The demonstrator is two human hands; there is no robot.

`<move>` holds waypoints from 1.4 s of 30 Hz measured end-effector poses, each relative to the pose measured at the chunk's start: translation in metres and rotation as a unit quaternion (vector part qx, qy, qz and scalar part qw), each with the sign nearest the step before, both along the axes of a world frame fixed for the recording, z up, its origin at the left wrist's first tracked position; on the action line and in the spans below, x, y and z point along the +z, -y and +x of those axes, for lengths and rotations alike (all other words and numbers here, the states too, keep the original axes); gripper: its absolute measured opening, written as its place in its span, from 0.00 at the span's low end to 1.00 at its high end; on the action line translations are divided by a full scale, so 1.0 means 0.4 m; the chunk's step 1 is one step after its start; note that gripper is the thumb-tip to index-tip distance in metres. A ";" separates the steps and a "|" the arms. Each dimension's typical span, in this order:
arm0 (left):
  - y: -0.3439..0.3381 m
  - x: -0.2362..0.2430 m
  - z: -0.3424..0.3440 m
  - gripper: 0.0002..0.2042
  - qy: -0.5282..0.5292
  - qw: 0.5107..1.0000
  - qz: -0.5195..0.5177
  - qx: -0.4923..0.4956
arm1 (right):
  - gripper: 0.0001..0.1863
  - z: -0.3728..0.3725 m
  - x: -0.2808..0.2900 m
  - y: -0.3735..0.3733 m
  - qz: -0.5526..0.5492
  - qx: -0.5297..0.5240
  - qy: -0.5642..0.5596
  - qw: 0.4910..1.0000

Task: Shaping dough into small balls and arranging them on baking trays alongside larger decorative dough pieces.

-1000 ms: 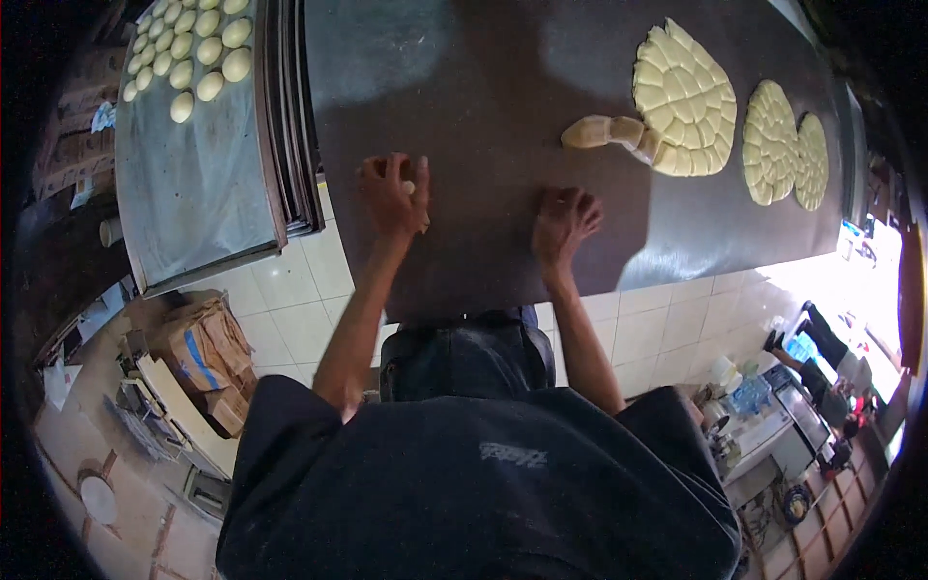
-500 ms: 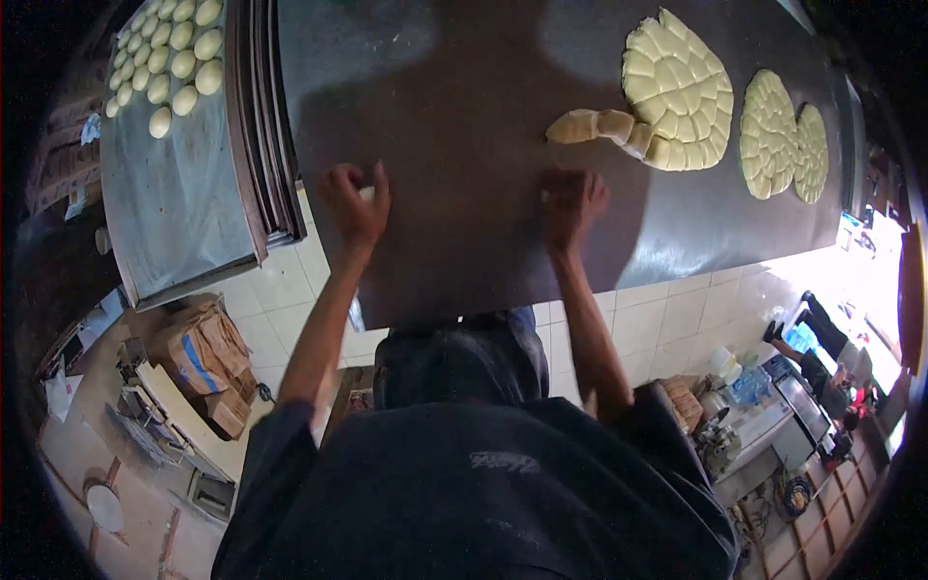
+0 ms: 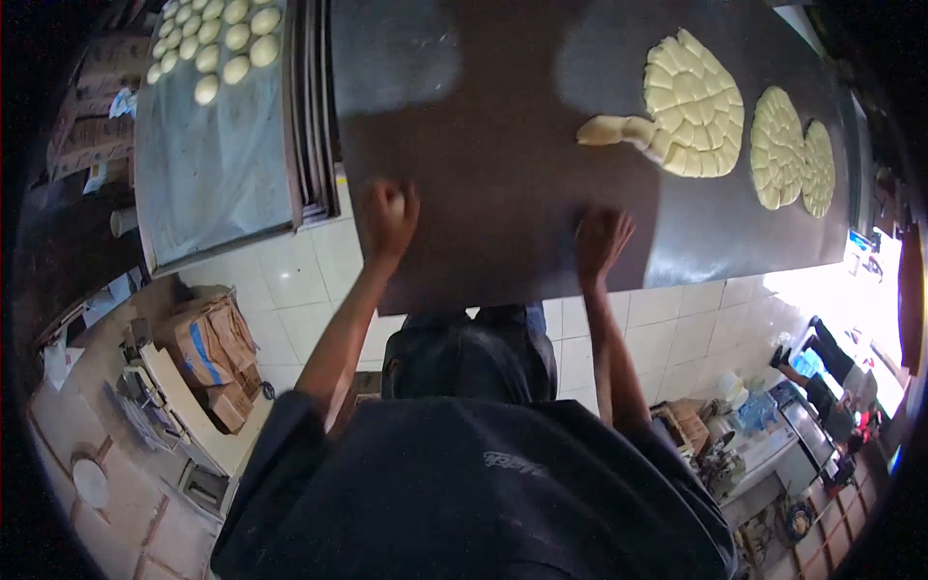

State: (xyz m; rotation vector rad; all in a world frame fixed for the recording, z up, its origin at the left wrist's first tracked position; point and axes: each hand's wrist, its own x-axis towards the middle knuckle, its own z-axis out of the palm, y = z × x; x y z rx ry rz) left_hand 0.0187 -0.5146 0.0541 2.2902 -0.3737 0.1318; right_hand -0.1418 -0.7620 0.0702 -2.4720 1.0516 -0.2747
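My left hand [image 3: 390, 224] is curled at the left side of the dark worktable [image 3: 493, 208]. A pale bit of dough [image 3: 396, 203] shows between its fingers. Further right, my right hand [image 3: 604, 244] is low over the table near its front edge, fingers curled down; whatever lies under them is hidden. Beyond that hand, a short tail of dough pieces [image 3: 617, 130] runs leftward from a large scored dough slab [image 3: 694, 106]. Two more scored pieces, a middle slab [image 3: 777, 147] and a smaller slab [image 3: 819, 169], lie farther right.
At the far left, a metal tray [image 3: 217, 179] bears several round dough balls [image 3: 237, 70]. Stacked tray edges [image 3: 314, 116] stand between it and the table. Below left are brown paper sacks [image 3: 208, 343] on a pale machine. A person [image 3: 831, 367] is at the far right.
The view has shifted, so the table and trays sit farther right in the picture. My left hand has curled round the dough bit. Both hands remain low at the table.
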 end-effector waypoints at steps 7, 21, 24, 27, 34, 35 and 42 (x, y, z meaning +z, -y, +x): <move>-0.010 -0.055 -0.046 0.13 -0.029 0.978 -0.162 -0.128 | 0.19 -0.052 -0.014 -0.068 -0.034 -0.015 0.067 0.997; 0.066 0.075 -0.102 0.16 -0.032 0.997 -0.060 -0.040 | 0.17 -0.017 0.048 -0.158 0.068 -0.066 0.266 0.959; 0.032 0.084 -0.194 0.21 -0.007 0.994 -0.035 -0.105 | 0.24 -0.041 0.082 -0.196 0.081 0.000 0.183 0.980; -0.023 0.069 -0.248 0.24 -0.130 0.986 -0.101 -0.029 | 0.31 -0.092 0.063 -0.182 0.234 -0.110 0.194 0.946; 0.068 0.076 -0.164 0.28 -0.111 0.990 -0.002 -0.086 | 0.30 -0.024 0.064 -0.045 0.225 0.119 0.111 0.961; 0.089 0.097 -0.151 0.28 -0.103 0.988 0.031 -0.114 | 0.29 0.006 0.086 -0.034 0.240 0.106 0.070 0.962; -0.063 0.324 -0.023 0.20 -0.068 0.991 -0.086 0.072 | 0.25 0.217 0.232 -0.094 0.420 0.149 0.113 0.888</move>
